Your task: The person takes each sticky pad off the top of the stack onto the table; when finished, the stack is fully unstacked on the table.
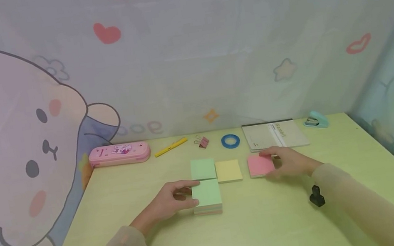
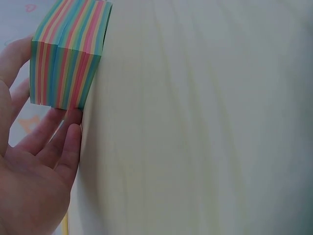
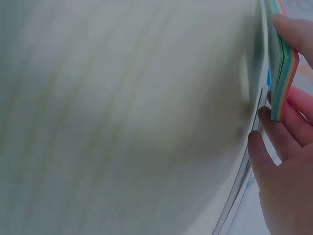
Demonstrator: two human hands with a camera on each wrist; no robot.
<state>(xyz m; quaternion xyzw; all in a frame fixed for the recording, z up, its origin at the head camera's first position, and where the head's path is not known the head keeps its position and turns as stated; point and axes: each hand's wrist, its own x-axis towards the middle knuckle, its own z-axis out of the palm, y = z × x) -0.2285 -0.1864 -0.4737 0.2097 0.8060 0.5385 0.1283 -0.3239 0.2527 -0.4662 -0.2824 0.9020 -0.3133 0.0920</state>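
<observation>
A thick multicoloured sticky-note stack (image 1: pixel 207 197) (image 2: pixel 68 54) with a green top sheet lies on the pale green table (image 1: pixel 264 223). My left hand (image 1: pixel 186 194) (image 2: pixel 46 93) grips its left side between thumb and fingers. Behind it lie a green pad (image 1: pixel 202 168) and a yellow pad (image 1: pixel 228 171), side by side. To their right, my right hand (image 1: pixel 276 162) (image 3: pixel 281 73) holds a thinner pink-topped pad (image 1: pixel 259 165) (image 3: pixel 281 63), with the thumb on one edge and the fingers (image 3: pixel 276 129) on the opposite edge. Each wrist wears a small black camera.
Along the table's back edge stand a pink pencil case (image 1: pixel 119 154), a yellow pen (image 1: pixel 171 147), a binder clip (image 1: pixel 202 141), a blue tape roll (image 1: pixel 230 140), a grey notebook (image 1: pixel 274 135) and a teal stapler (image 1: pixel 315 120). A cartoon-print fabric backdrop surrounds the table.
</observation>
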